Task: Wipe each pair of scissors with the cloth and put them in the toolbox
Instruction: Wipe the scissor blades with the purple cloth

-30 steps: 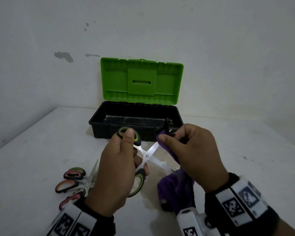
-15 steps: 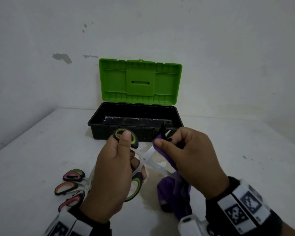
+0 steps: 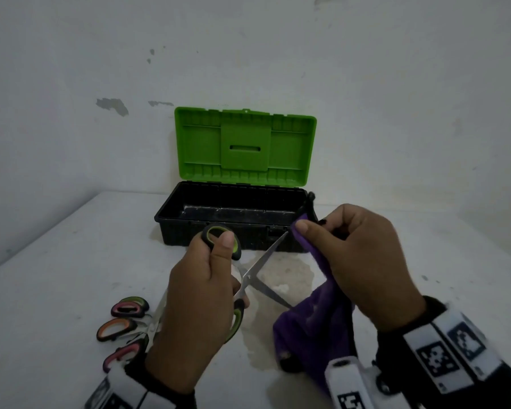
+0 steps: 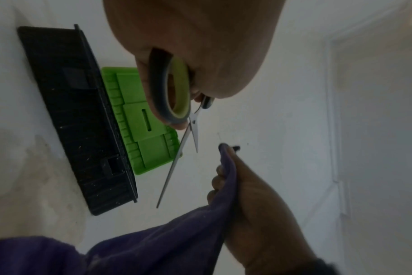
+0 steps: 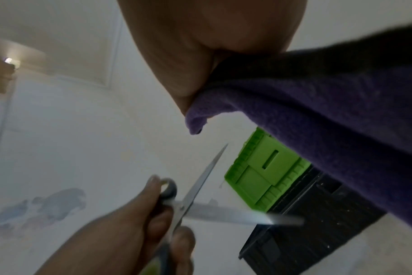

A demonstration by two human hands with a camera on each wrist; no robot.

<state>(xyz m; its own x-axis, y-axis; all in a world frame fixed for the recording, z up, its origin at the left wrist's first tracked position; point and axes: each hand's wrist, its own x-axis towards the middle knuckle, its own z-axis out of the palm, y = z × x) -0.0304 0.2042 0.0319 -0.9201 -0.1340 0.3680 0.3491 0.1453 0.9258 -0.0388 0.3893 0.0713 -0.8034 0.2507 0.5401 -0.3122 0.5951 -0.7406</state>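
Left hand (image 3: 199, 293) grips green-and-black-handled steel scissors (image 3: 250, 274), blades splayed. Right hand (image 3: 363, 255) pinches purple fleece cloth (image 3: 313, 320) — wipe spine-side, pivot to tip, away from edges.

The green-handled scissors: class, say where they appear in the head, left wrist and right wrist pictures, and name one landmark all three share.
Head: green-handled scissors at centre, blades spread, gripped by the left hand.
Left wrist: upper centre, blades pointing down.
Right wrist: lower centre, blurred.
Shared landmark: the toolbox with its raised green lid.
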